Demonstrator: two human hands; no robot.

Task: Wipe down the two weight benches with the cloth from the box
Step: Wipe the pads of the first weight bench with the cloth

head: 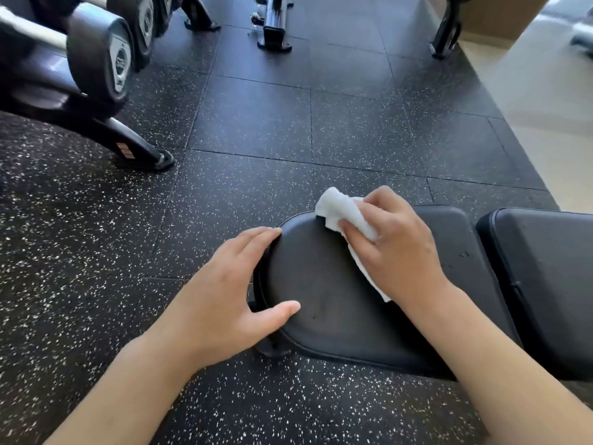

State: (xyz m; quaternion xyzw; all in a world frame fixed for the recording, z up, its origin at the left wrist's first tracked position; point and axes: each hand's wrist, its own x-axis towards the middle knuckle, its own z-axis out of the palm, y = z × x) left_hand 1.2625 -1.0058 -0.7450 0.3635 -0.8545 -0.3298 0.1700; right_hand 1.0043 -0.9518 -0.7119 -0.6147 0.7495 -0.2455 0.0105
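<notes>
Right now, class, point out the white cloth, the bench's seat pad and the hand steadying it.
white cloth (337,207), head view: bunched upper end.
seat pad (324,284), head view: bare black middle.
left hand (224,284), head view: back of the hand.

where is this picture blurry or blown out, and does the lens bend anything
Head view: the dumbbell rack at upper left is blurred; the pale floor at upper right is washed out by bright light; floor tile seams curve from wide-angle distortion; both hands, the white cloth and the bench seat pad are sharp.
</notes>
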